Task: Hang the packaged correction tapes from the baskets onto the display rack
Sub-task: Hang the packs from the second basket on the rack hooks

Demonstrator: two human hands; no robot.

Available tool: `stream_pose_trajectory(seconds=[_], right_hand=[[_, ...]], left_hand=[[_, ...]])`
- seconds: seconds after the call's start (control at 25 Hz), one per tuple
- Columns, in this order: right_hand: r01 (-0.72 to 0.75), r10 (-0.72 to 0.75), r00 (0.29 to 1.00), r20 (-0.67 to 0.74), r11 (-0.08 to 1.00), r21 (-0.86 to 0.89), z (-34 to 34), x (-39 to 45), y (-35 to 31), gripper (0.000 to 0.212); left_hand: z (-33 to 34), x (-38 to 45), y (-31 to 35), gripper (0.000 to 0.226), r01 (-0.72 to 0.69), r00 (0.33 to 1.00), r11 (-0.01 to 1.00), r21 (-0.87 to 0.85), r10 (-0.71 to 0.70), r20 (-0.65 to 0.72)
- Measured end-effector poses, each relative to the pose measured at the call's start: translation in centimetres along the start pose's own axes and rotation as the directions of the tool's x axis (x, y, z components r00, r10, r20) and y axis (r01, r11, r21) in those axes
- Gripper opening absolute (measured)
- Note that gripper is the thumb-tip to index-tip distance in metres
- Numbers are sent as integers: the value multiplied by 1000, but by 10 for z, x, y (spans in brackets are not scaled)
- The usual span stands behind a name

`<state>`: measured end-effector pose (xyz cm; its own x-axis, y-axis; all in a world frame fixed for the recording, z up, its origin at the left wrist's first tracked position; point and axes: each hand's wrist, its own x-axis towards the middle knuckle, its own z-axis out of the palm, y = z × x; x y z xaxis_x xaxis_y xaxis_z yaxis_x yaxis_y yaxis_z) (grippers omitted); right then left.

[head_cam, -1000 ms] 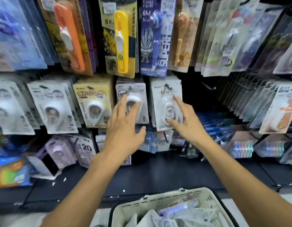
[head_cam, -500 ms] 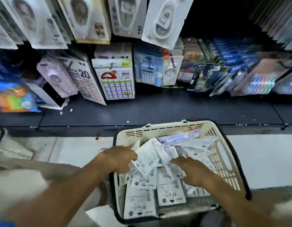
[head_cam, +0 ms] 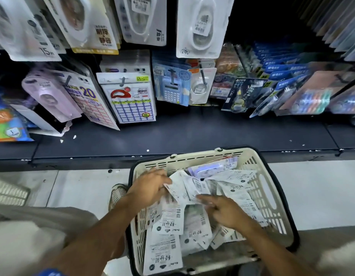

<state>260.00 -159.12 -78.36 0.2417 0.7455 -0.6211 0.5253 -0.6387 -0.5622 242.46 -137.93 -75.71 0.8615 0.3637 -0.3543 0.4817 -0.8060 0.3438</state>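
Observation:
A cream plastic basket (head_cam: pixel 194 156) stands on the floor below the display rack and holds several white correction tape packets (head_cam: pixel 167 223), mostly back side up. My left hand (head_cam: pixel 149 188) is at the basket's left wall and grips the edges of a few white packets (head_cam: pixel 178 189). From the right, my right hand (head_cam: pixel 224 211) reaches in with fingers stretched leftward, touching the loose packets in the middle. A purple packet (head_cam: pixel 212 168) lies at the basket's far end. More white correction tapes (head_cam: pixel 200 26) hang on the rack's hooks at the top.
The rack's dark base shelf (head_cam: pixel 192 132) runs between the basket and the hanging goods. Label sheets (head_cam: pixel 130 100), a blue calculator pack (head_cam: pixel 170 88) and pen packs (head_cam: pixel 280 84) hang low. A second basket's corner (head_cam: pixel 9 194) shows at left. My shoe (head_cam: pixel 116 194) is beside the basket.
A second ago both hands were up at the hanging tapes on the rack. My view dropped and both hands went down into the basket, where they shift among the packets.

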Motion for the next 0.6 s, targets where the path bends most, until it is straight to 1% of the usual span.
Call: stream_pose_trajectory(seconds=[0.04, 0.08, 0.12, 0.16, 0.2, 0.24, 0.28, 0.32, 0.36, 0.4, 0.44, 0.48, 0.52, 0.56, 0.6], right_hand=[[-77, 93, 995, -30, 936, 345, -3, 1, -5, 43], [-147, 199, 980, -10, 760, 633, -6, 2, -10, 39], [-165, 252, 968, 7, 611, 774, -10, 3, -11, 37], [-157, 291, 957, 0, 517, 842, -11, 5, -11, 34], [-116, 318, 947, -34, 442, 889, -12, 6, -10, 30], [-49, 345, 934, -94, 384, 922, -15, 5, -12, 29], [25, 379, 910, -167, 351, 936, -18, 3, -14, 29], [98, 407, 882, -239, 337, 936, -23, -1, -17, 31], [180, 411, 855, -316, 336, 924, -29, -5, -22, 32], [276, 380, 830, -408, 355, 893, -36, -10, -28, 32], [366, 305, 812, -498, 399, 841, -41, -16, -36, 31], [445, 189, 803, -566, 442, 779, -45, -24, -45, 32], [496, 50, 806, -590, 488, 718, -44, -30, -54, 35], [519, -94, 819, -566, 543, 661, -39, -35, -63, 37], [519, -213, 833, -510, 617, 591, -29, -38, -71, 40]], left_hand=[[-8, 3, 4, 28, -10, 999, 965, -263, -3, -52], [-15, 7, 10, 24, -21, 996, 856, -516, -29, -88], [-21, 9, 17, 21, -30, 992, 691, -723, -68, -106], [-26, 12, 24, 16, -30, 986, 525, -851, -126, -112], [-27, 16, 29, 12, -16, 973, 402, -915, -203, -106], [-26, 18, 32, 11, 12, 953, 322, -947, -290, -87], [-25, 20, 32, 11, 52, 922, 264, -963, -383, -55], [-25, 20, 31, 13, 97, 880, 212, -972, -476, -16], [-25, 20, 27, 14, 126, 829, 138, -982, -559, 28], [-24, 20, 21, 14, 141, 785, 64, -988, -615, 72], [-22, 19, 18, 16, 164, 753, 2, -987, -646, 124], [-20, 17, 16, 17, 203, 727, -41, -978, -663, 179], [-19, 16, 15, 20, 250, 706, -76, -965, -668, 236], [-18, 17, 17, 23, 284, 697, -127, -950, -654, 295], [-18, 18, 18, 29, 299, 718, -193, -934, -600, 354]])
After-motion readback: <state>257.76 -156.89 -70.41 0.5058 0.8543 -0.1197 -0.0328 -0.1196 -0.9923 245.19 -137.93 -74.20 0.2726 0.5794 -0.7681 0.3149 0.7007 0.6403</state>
